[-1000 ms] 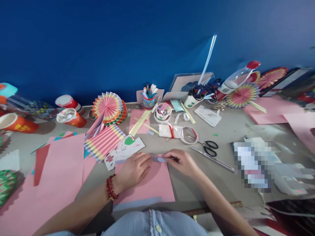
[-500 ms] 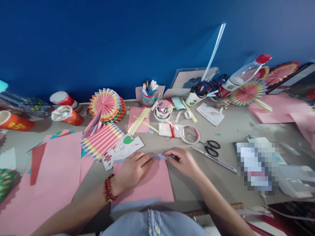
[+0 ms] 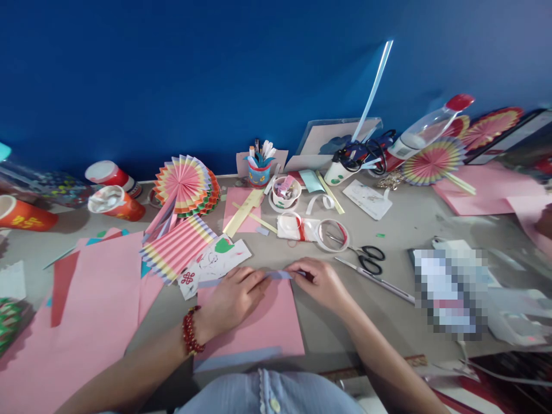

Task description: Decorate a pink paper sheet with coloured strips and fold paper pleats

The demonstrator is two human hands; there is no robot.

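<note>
A pink paper sheet (image 3: 273, 322) lies on the table in front of me, with a pale purple paper strip (image 3: 279, 275) along its far edge. My left hand (image 3: 236, 300) rests flat over the sheet's upper left part, fingertips on the strip. At the strip's right end, my right hand (image 3: 318, 283) pinches it between thumb and bent fingers. Another purple strip (image 3: 237, 357) runs along the sheet's near edge. Part of the far strip is hidden under my left fingers.
Scissors (image 3: 371, 260), a slim utility knife (image 3: 379, 282) and a tape roll (image 3: 334, 236) lie to the right. A folded paper fan (image 3: 183, 184) and a pleated striped sheet (image 3: 176, 247) sit at left, near pink sheets (image 3: 101, 282). Cups stand along the back.
The view has shifted very slightly. Both hands stay at the far edge of the pink sheet, with almost no visible movement.
</note>
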